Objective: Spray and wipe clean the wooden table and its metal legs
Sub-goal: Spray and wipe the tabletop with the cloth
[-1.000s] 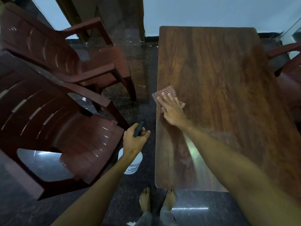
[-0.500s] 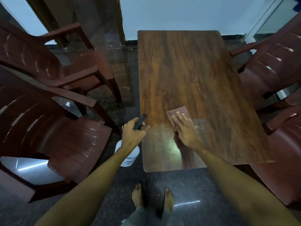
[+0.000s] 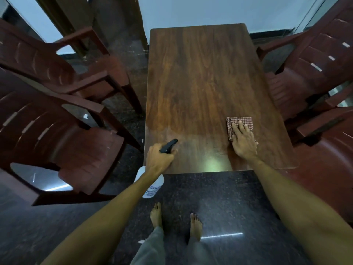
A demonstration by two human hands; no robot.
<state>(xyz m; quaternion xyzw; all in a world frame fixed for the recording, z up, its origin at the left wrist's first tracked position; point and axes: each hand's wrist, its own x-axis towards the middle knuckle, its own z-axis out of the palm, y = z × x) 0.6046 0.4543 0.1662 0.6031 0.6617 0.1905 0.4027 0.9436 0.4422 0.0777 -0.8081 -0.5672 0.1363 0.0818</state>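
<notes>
At the near left corner of the worktop [image 3: 200, 73], the left grip [image 3: 159, 161] curls its fingers around the neck of the spray bottle [image 3: 152, 186], with the arm stretched forward and the black nozzle pointing over the wood, probably to have the next spray ready. Near the right edge, toward the near end, the right grip [image 3: 243, 142] lies palm down, its straight fingers slightly spread and pressing the checked cloth [image 3: 241, 121] flat on the worktop, a pose that suits wiping.
</notes>
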